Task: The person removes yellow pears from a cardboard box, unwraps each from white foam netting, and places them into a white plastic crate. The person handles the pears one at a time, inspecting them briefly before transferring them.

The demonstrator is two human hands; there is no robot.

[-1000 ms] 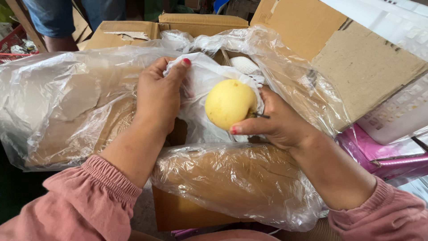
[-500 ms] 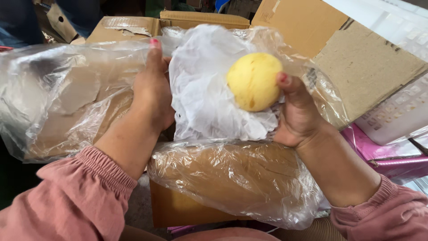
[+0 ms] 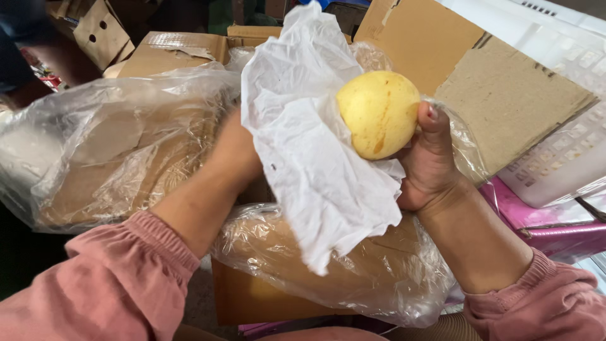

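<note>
A: Right hand [image 3: 435, 167] — grip state?

B: Closed around a yellow pear [image 3: 379, 113]; thumb up along its right side, the other fingers hidden behind it. The fruit is held up at centre right, above the open cardboard box [image 3: 284, 297]

A: Orientation of the fruit?

B: Nearly round, long axis roughly upright with a slight lean to the left. Neither stem nor base end shows, so I cannot tell which way it points. A brownish streak marks the lower near side

A: Left hand [image 3: 237, 151]?

B: Mostly hidden behind the white wrapping paper [image 3: 309, 158]. It appears to be reaching under the sheet; grip cannot be told. The paper is crumpled, touches the left side of the pear and hangs down over the near edge of the box

A: Packaging round about?

B: Clear plastic liner [image 3: 120, 145] bulges over the box walls, left and near. Brown cartons [image 3: 177, 50] stand far left. A torn brown cardboard flap [image 3: 511, 107] rises at right. A pink flat box [image 3: 543, 221] sits near right, with a pale plastic crate [image 3: 568, 151] resting above it
</note>
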